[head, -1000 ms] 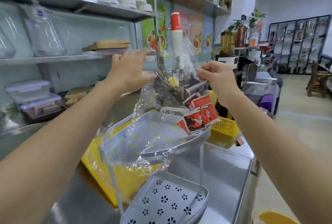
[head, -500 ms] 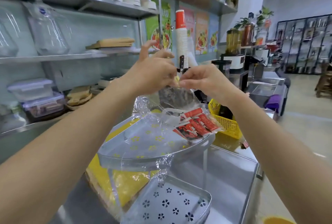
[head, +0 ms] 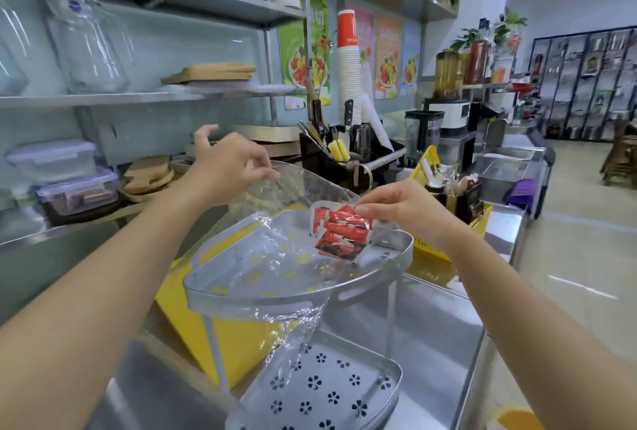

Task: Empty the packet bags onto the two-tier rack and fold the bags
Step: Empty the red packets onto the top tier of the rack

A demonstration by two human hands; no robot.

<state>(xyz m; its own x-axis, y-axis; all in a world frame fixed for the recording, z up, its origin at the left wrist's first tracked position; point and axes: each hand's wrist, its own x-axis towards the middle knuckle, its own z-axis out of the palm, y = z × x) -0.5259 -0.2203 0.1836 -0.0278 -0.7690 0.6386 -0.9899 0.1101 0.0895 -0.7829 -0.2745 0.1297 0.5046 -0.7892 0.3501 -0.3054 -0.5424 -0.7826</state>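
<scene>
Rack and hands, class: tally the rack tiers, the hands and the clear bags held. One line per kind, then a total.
Rack tiers: 2 (top tier, bottom tier)
Hands: 2 (left hand, right hand)
Clear bag: 1
Total: 5

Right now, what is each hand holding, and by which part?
Both pinch the clear plastic bag by its top edge: left hand at the left corner, right hand at the right, above the red packets.
</scene>
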